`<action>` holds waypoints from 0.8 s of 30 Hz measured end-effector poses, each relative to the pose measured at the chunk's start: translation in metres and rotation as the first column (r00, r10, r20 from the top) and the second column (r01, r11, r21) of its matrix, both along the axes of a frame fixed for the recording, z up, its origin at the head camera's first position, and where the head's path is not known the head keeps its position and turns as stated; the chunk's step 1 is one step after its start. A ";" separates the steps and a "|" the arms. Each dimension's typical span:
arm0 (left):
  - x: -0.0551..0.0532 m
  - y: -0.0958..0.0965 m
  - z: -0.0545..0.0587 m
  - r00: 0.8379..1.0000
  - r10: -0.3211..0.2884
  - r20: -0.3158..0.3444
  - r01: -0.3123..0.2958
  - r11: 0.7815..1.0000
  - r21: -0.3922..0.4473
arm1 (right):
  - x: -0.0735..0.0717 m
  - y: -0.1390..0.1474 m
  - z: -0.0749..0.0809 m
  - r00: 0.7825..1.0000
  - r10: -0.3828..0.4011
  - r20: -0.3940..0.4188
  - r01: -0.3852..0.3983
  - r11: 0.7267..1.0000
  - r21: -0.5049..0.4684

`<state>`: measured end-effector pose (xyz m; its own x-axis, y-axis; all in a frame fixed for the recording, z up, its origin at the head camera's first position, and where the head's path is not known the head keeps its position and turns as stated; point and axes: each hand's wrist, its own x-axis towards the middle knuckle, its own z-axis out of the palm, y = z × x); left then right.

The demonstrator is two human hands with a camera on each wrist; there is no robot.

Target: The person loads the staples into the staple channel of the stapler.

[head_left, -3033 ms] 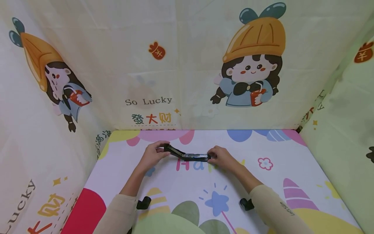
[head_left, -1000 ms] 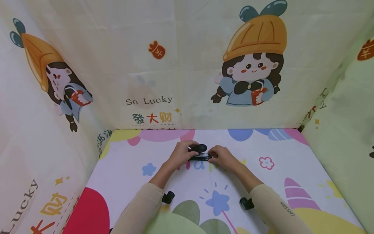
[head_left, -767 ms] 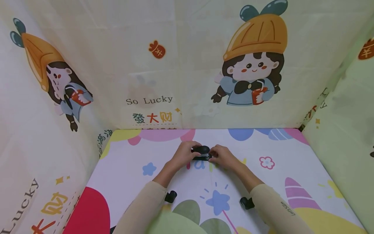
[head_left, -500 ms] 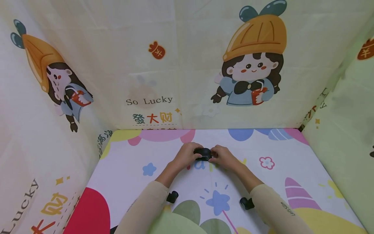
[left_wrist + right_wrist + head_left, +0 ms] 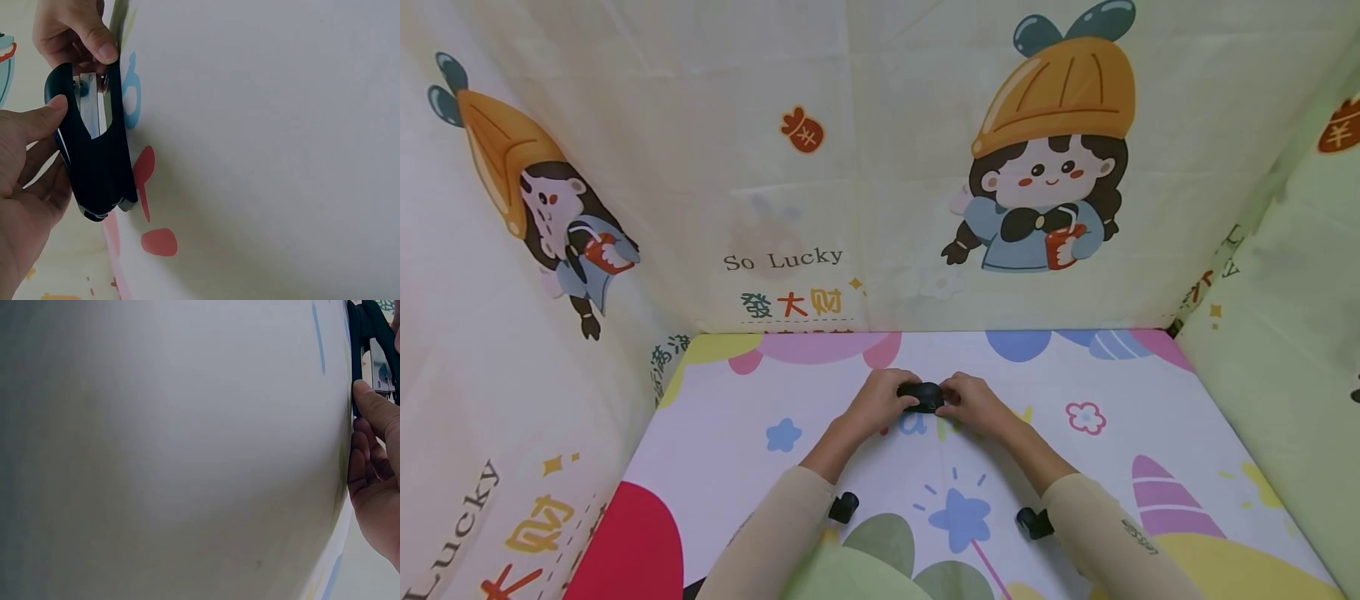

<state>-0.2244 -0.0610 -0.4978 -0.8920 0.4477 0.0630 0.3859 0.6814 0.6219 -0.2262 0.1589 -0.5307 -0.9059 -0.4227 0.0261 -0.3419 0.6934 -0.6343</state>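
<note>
A black stapler (image 5: 929,399) stands on the printed tabletop between both hands, its top arm folded down over the base. Through its side opening, in the left wrist view, the metal magazine of the stapler (image 5: 92,109) shows. My left hand (image 5: 877,400) grips the stapler's top arm, thumb on the near side and fingers on the far side. At the other end my right hand (image 5: 973,400) pinches the tip of the base between thumb and fingers. In the right wrist view the right thumb lies along the base of the stapler (image 5: 357,359).
A white tabletop (image 5: 715,433) printed with colourful shapes lies under the hands. Cream cloth walls (image 5: 895,208) with cartoon prints rise behind it and at both sides. Black wrist devices (image 5: 844,507) sit at both forearms.
The stapler was unfolded nearly flat; my left hand has swung its top arm up and over to the right, down onto the base. The right hand has barely moved.
</note>
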 end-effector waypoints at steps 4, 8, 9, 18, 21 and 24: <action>-0.001 -0.003 0.000 1.000 -0.010 0.006 0.010 1.000 0.013 | 0.000 0.000 -0.001 1.000 -0.002 0.003 0.002 1.000 -0.004; -0.001 -0.002 0.000 1.000 -0.015 0.006 0.015 1.000 0.018 | -0.001 0.001 -0.001 1.000 -0.001 0.007 0.001 1.000 -0.004; -0.001 -0.001 0.000 1.000 -0.014 0.008 0.014 1.000 0.017 | -0.001 0.001 -0.001 1.000 -0.002 0.007 0.002 1.000 -0.004; 0.000 0.004 0.000 1.000 0.012 0.019 -0.011 1.000 -0.027 | 0.000 0.000 0.001 1.000 -0.001 0.011 0.001 1.000 0.006; 0.000 0.005 0.000 1.000 0.012 0.012 -0.012 0.999 -0.040 | 0.000 0.000 0.001 1.000 0.004 0.007 -0.004 1.000 0.007; 0.001 0.006 0.002 1.000 0.007 0.003 -0.007 0.999 -0.045 | -0.001 0.000 0.001 1.000 -0.002 0.014 0.001 1.000 0.005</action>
